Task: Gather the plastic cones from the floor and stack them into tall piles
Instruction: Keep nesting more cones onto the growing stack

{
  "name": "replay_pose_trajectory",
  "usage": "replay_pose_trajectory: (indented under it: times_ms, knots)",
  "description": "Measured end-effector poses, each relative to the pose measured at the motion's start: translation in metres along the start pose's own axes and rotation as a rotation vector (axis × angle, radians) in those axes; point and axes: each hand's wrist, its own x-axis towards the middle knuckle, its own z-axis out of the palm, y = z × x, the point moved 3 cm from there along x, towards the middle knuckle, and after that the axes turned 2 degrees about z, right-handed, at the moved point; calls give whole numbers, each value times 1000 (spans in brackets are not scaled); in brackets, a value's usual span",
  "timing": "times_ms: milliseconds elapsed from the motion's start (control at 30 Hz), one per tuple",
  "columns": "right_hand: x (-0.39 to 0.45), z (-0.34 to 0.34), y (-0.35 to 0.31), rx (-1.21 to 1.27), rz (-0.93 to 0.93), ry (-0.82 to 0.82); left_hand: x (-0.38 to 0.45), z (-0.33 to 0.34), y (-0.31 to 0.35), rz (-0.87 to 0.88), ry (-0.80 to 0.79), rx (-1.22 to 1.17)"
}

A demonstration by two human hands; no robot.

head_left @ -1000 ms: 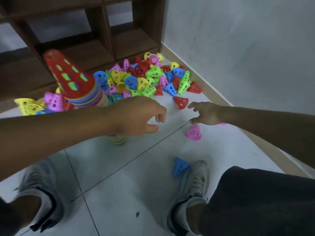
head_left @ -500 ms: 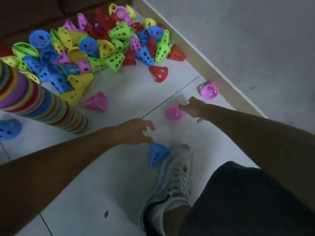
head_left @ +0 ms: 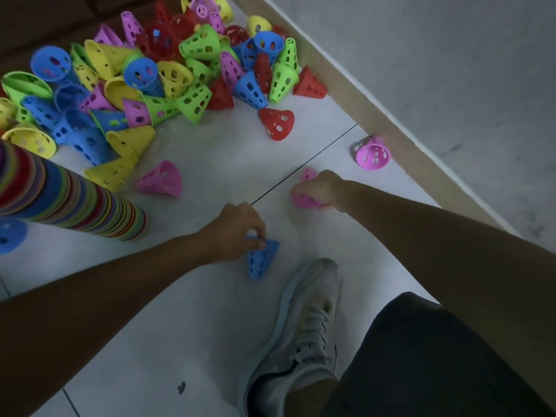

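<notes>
At my far left the tall stack of nested cones (head_left: 75,200) leans over the white floor tiles (head_left: 210,152), with the loose heap of coloured cones (head_left: 156,70) behind it and a pink cone (head_left: 162,179) lying on its side nearby. My left hand (head_left: 237,233) pinches the narrow end of a blue cone (head_left: 260,260) lying just ahead of my grey sneaker (head_left: 304,326). My right hand (head_left: 322,188) curls round a second pink cone (head_left: 304,200) on the floor. Another pink cone (head_left: 373,153) lies by the skirting board (head_left: 391,115). No writing is legible.
</notes>
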Motion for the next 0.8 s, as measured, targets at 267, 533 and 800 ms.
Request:
replay_pose_trajectory:
  times_ms: [267,533,800]
  knots:
    - [-2,-43,5,-511,-344,553,3,-61,-52,-221,504,56]
    - [24,-90,16,-380,-274,536,9,-80,-113,-583,463,-52]
    - [52,-96,34,-62,-208,425,10,-76,-107,-538,424,-160]
